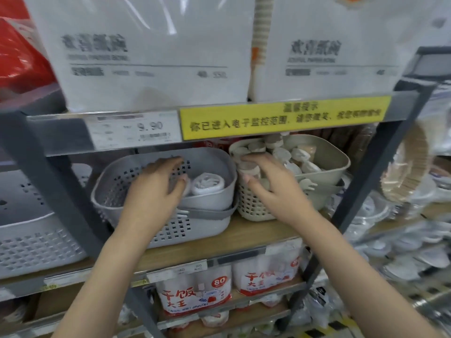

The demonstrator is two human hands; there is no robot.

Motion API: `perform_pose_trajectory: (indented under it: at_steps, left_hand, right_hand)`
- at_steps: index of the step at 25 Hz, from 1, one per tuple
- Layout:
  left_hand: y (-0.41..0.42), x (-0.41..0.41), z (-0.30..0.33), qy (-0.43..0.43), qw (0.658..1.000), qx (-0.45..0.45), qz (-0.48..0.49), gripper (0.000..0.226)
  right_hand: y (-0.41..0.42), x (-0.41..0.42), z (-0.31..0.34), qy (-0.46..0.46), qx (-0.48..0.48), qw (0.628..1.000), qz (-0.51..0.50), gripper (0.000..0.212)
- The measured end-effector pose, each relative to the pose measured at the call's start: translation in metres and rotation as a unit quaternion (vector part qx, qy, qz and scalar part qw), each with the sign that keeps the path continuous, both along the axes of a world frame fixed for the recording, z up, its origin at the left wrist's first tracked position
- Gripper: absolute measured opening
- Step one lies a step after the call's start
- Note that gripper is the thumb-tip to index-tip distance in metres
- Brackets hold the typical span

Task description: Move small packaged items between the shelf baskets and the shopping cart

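Both hands in the shelf baskets

We're reaching our left hand point(156, 186) into the grey basket point(210, 206), fingers spread loosely over a white packet point(207, 184); our right hand point(271, 186) is curling round small packets point(251, 170) in the beige basket point(324, 191).

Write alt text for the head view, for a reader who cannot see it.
A person's left hand reaches into a grey basket holding a white packet, while the right hand reaches into the adjacent beige basket full of small packets, on a store shelf.
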State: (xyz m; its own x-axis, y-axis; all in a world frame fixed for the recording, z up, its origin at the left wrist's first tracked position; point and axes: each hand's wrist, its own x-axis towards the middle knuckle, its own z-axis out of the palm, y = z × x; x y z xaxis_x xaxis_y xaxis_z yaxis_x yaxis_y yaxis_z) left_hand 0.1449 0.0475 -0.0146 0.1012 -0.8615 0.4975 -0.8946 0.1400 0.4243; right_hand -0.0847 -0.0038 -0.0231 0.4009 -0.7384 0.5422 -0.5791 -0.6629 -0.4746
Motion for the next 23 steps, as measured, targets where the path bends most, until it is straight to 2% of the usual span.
perform_pose_trajectory:
  at_steps: [2,4,8,13,17,20,23]
  left_hand:
    - [0.005,-0.034,0.0,-0.068,0.996,-0.051,-0.027,0.037]
    - [0.011,-0.08,-0.007,-0.091,0.987,-0.075,-0.106,0.039]
    - [0.011,-0.19,-0.039,-0.113,0.95,-0.059,-0.286,0.038]
    - [0.006,-0.321,-0.093,-0.141,0.879,0.064,-0.451,0.04]
    - [-0.002,-0.409,-0.143,-0.165,0.82,0.191,-0.514,0.043]
    - [-0.005,-0.463,-0.182,-0.158,0.794,0.261,-0.526,0.039]
    - [-0.009,-0.51,-0.22,-0.157,0.778,0.323,-0.516,0.037]
  right_hand:
    - [0.016,-0.037,-0.005,0.021,-0.044,0.998,-0.034,0.036]
    - [0.035,-0.082,-0.019,0.048,-0.056,0.993,-0.091,0.038]
    - [0.084,-0.184,-0.068,0.068,0.013,0.973,-0.22,0.037]
    - [0.157,-0.314,-0.132,0.038,0.15,0.903,-0.401,0.024]
    - [0.199,-0.39,-0.189,-0.014,0.3,0.813,-0.499,0.024]
    - [0.211,-0.427,-0.236,-0.045,0.403,0.761,-0.506,0.027]
    - [0.209,-0.459,-0.273,-0.048,0.474,0.736,-0.481,0.03]
